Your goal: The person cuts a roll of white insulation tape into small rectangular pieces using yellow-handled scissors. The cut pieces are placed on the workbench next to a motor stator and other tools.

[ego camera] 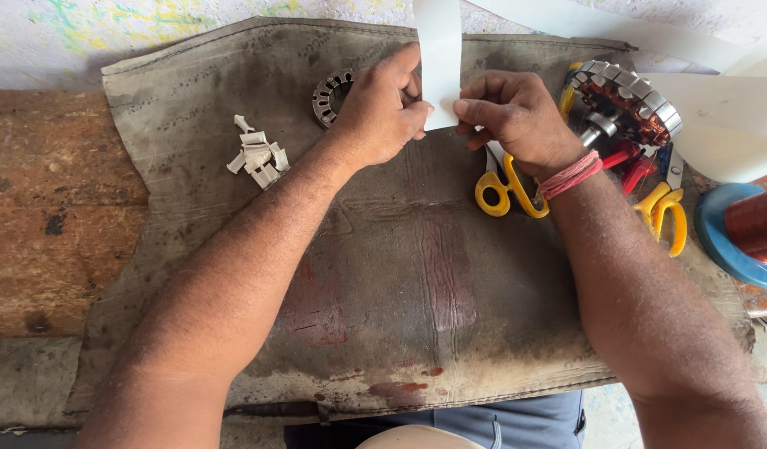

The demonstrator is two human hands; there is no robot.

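Observation:
My left hand and my right hand both pinch the lower end of a long white paper strip that runs up out of the top of the view. The hands meet over a worn grey-brown mat. A round slotted metal stator core lies just behind my left hand, partly hidden by it. Yellow-handled scissors lie under my right wrist, which wears a red thread band.
A small pile of folded white paper pieces sits on the mat at left. At right lie a copper-wound stator, a second pair of yellow scissors, red-handled tools, white sheet and a blue spool of copper wire.

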